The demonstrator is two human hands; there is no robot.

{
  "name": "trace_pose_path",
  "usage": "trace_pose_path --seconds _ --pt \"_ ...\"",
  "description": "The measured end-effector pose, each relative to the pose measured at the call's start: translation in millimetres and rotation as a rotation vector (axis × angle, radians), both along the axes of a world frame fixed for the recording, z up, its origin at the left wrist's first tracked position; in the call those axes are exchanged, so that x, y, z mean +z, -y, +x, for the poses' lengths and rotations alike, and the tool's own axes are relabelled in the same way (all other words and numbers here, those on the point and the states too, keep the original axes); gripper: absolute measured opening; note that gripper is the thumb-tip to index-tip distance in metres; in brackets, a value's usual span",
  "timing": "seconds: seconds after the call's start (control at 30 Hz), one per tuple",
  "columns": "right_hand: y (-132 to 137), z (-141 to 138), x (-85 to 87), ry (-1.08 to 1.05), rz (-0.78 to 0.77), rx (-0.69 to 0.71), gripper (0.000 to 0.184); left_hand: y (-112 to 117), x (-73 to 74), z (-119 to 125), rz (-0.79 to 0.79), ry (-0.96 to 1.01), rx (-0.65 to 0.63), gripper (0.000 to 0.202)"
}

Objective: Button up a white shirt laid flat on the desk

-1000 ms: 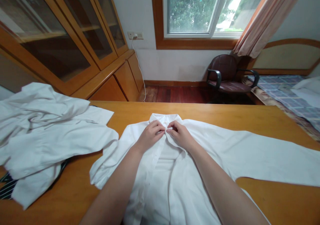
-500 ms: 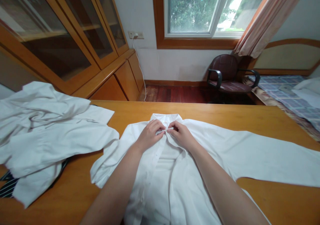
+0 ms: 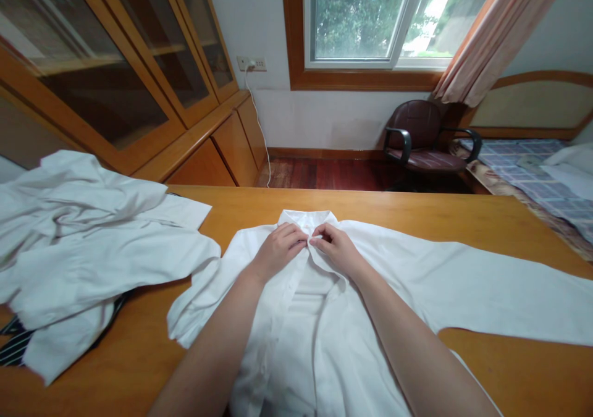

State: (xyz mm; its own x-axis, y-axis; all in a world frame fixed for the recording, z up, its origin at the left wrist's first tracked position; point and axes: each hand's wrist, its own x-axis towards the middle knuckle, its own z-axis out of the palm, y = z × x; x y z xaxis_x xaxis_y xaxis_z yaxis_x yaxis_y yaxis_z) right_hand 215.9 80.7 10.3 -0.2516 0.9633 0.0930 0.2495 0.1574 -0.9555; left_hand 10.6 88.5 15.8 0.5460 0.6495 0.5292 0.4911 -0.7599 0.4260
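A white shirt (image 3: 393, 281) lies spread front-up on the wooden table (image 3: 463, 216), collar at the far side and one sleeve stretched out to the right. My left hand (image 3: 278, 250) and my right hand (image 3: 336, 249) meet just below the collar. Both are closed in a pinch on the two front edges of the shirt at the top of the placket, fingertips nearly touching. The lower front of the shirt lies open between my forearms.
A heap of white garments (image 3: 83, 238) lies at the table's left, with a striped cloth (image 3: 13, 349) under it. Wooden glass-door cabinets (image 3: 115, 77) stand at the left. Beyond the table are a dark armchair (image 3: 421, 139), a window and a bed (image 3: 542, 176).
My fingers have shifted slightly at the collar, drawing the two front edges closer together. The shirt and the heap have not moved.
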Motion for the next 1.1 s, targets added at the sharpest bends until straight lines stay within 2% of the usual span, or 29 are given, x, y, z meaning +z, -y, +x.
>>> trace_pose_path --seconds 0.17,0.33,0.47,0.73,1.1 --pt "-0.8 0.0 0.5 0.006 0.011 0.003 0.019 0.7 -0.5 0.6 0.019 -0.003 0.007 0.008" --pt "-5.1 3.2 -4.6 -0.033 0.105 -0.030 0.016 1.1 0.0 1.2 0.040 -0.003 0.029 0.007" --pt "-6.9 7.5 -6.5 -0.056 0.086 0.013 0.014 1.6 1.5 1.3 0.052 -0.009 0.038 0.007" --pt "-4.3 5.3 -1.1 0.054 0.265 -0.009 0.005 1.5 2.0 0.5 0.062 -0.033 0.048 0.007" --pt "-4.0 4.4 -2.6 0.055 0.299 0.001 0.005 1.8 1.5 0.3 0.064 -0.053 0.047 0.007"
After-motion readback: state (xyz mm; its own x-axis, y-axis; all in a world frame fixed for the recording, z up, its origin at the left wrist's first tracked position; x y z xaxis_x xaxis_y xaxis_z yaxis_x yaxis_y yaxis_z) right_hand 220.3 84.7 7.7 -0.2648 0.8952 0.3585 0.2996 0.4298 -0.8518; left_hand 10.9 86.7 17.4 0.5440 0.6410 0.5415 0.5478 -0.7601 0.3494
